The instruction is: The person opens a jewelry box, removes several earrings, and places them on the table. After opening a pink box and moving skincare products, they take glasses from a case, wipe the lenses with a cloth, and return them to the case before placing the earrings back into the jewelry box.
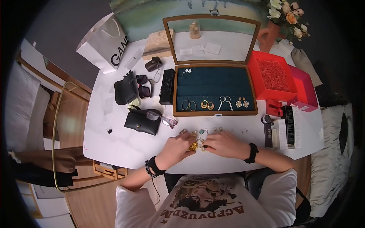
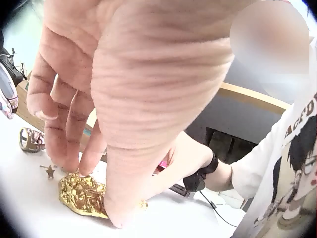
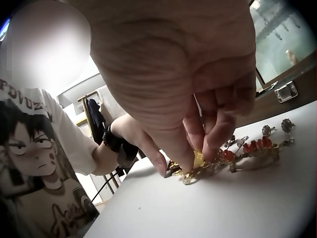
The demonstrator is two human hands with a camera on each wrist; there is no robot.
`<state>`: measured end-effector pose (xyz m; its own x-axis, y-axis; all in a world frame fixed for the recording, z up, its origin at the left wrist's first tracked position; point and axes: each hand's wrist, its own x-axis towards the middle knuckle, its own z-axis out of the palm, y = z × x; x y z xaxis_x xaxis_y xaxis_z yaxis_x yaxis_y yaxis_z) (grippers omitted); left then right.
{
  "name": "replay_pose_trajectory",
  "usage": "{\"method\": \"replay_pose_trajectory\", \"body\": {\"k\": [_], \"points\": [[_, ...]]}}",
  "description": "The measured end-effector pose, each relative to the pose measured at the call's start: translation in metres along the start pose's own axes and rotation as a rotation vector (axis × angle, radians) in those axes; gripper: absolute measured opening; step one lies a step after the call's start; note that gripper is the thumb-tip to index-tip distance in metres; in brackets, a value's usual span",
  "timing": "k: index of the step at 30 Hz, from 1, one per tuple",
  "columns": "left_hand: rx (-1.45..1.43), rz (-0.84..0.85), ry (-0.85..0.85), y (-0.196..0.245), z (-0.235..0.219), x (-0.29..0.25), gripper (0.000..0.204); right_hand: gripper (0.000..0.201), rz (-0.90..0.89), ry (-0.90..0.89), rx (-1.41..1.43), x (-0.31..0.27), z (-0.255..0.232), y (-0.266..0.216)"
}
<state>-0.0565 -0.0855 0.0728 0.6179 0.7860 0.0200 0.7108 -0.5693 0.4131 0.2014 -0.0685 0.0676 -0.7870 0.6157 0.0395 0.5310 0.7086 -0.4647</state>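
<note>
My left hand (image 1: 174, 150) holds a crumpled gold piece of jewelry (image 2: 81, 196) low at the tabletop, thumb on one side and fingertips on the other. Just beside it, my right hand (image 1: 228, 145) pinches a small gold jewelry piece (image 3: 198, 159) between thumb and fingers, which partly hide it. A red-beaded gold piece (image 3: 257, 146) lies by the right fingertips. In the left wrist view, a star earring (image 2: 50, 172) and a wide ring-shaped piece (image 2: 32, 139) lie near my left fingers. Beyond the hands sits a turquoise-stone piece (image 1: 201, 131).
An open jewelry box (image 1: 213, 85) with teal lining holds several earrings. Left of it are sunglasses (image 1: 144, 91), black cases (image 1: 142, 123) and glasses (image 1: 169, 121). To the right stand a red box (image 1: 254, 81) and several small cartons (image 1: 280, 133). A paper bag (image 1: 99, 45) is at back left.
</note>
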Motion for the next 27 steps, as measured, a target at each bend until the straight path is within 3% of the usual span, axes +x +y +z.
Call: {"method": "replay_pose_trajectory", "body": {"k": [5,11,13,17,19,23,25,27], "points": [[0.023,0.019,0.037,0.001,-0.002,0.002,0.042,0.017,-0.059,0.012,-0.073,0.000,0.004,0.007],[-0.109,-0.085,-0.040,-0.002,-0.008,0.009,0.044,0.020,-0.028,0.007,0.018,-0.001,-0.010,0.006],[-0.193,-0.056,-0.029,-0.001,-0.015,0.011,0.043,0.020,0.005,0.056,0.220,-0.001,-0.021,0.007],[-0.320,-0.002,0.009,0.001,-0.051,0.026,0.036,0.022,0.048,0.110,0.237,0.002,-0.065,0.012],[-0.321,-0.095,0.059,0.000,-0.078,0.049,0.038,0.019,0.153,0.187,0.243,0.008,-0.091,0.018],[-0.279,-0.054,0.264,-0.033,-0.098,0.116,0.042,0.018,0.257,0.286,0.120,0.034,-0.121,0.056],[-0.240,-0.065,0.284,-0.055,-0.098,0.159,0.043,0.019,0.408,0.352,0.060,0.050,-0.127,0.084],[-0.279,-0.098,0.283,-0.083,-0.083,0.203,0.046,0.019,0.432,0.373,0.009,0.066,-0.128,0.114]]}}
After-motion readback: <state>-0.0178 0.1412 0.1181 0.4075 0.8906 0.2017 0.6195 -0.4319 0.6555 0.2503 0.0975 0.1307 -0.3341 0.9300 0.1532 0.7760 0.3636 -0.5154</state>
